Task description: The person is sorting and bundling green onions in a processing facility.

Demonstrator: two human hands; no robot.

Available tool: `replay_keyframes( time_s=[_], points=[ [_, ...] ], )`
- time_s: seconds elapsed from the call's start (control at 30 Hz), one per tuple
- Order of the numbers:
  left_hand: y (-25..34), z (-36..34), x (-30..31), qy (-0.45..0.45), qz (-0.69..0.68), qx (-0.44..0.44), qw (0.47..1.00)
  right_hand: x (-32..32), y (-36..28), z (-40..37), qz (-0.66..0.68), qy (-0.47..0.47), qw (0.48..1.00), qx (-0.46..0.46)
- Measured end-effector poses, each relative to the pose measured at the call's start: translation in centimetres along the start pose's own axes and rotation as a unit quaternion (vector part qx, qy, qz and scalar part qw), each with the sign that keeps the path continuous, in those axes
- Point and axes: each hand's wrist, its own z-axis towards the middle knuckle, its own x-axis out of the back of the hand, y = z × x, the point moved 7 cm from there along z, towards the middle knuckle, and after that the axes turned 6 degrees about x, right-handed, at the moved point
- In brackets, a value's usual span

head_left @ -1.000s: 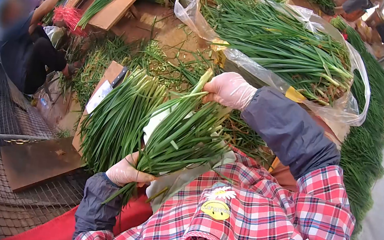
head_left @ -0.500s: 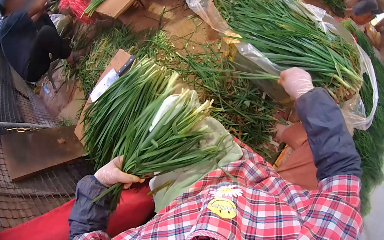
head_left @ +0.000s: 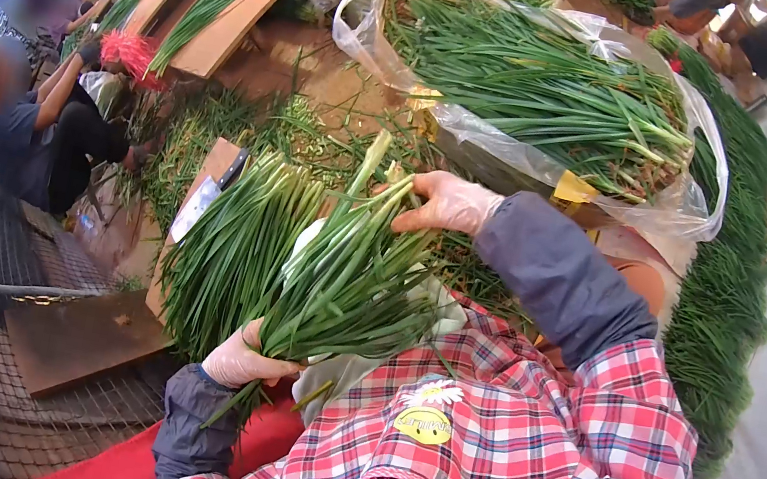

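Observation:
My left hand (head_left: 252, 360), in a thin pale glove, grips the lower leafy ends of a bunch of long green leaves (head_left: 346, 284) over my lap. At the bunch's pale upper ends is my right hand (head_left: 450, 204), gloved too, its thumb and fingers closed round some stalks. Left of that bunch lies another pile of green leaves (head_left: 235, 250), partly on a wooden board. A knife (head_left: 198, 206) with a dark handle rests on this board. Pale cloth shows behind and under the held bunch.
An open plastic bag (head_left: 717, 184) of green stalks stands ahead to the right. Cut leaves (head_left: 291, 128) litter the ground. Co-workers (head_left: 27, 129) sit at the left, near boards (head_left: 228, 29) and red strings (head_left: 130, 55). A brown board (head_left: 82, 341) lies at lower left.
My right hand has moved left from the bag's edge to the pale ends of the held bunch. My left hand still grips the bunch. The view has shifted slightly.

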Motion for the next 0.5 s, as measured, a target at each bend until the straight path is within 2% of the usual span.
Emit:
replay_keyframes(
  time_s=[0.1, 0.23, 0.33, 0.37, 0.47, 0.5],
  points=[
    [-0.5, 0.8, 0.0, -0.012, -0.006, -0.005, 1.0, 0.4, 0.5, -0.4, 0.109, 0.04, 0.993, -0.012],
    [-0.8, 1.6, -0.2, -0.044, -0.067, -0.013, 0.997, 0.5, 2.3, 0.4, 0.164, 0.096, 0.981, 0.031],
    [-0.4, 1.4, -0.6, -0.042, -0.064, 0.0, 0.997, 1.2, 2.4, 0.3, 0.043, 0.124, 0.991, 0.009],
    [-0.5, 1.4, -0.5, -0.044, -0.064, 0.003, 0.997, 1.7, 2.2, 0.3, -0.044, 0.143, 0.989, 0.005],
    [-1.3, 1.0, -0.1, -0.041, -0.065, 0.019, 0.997, 4.2, 1.7, -0.3, -0.297, 0.191, 0.935, -0.006],
    [-1.3, 0.4, 0.1, -0.036, -0.061, 0.027, 0.997, 5.6, 2.5, -0.8, -0.356, 0.21, 0.909, -0.049]
  ],
)
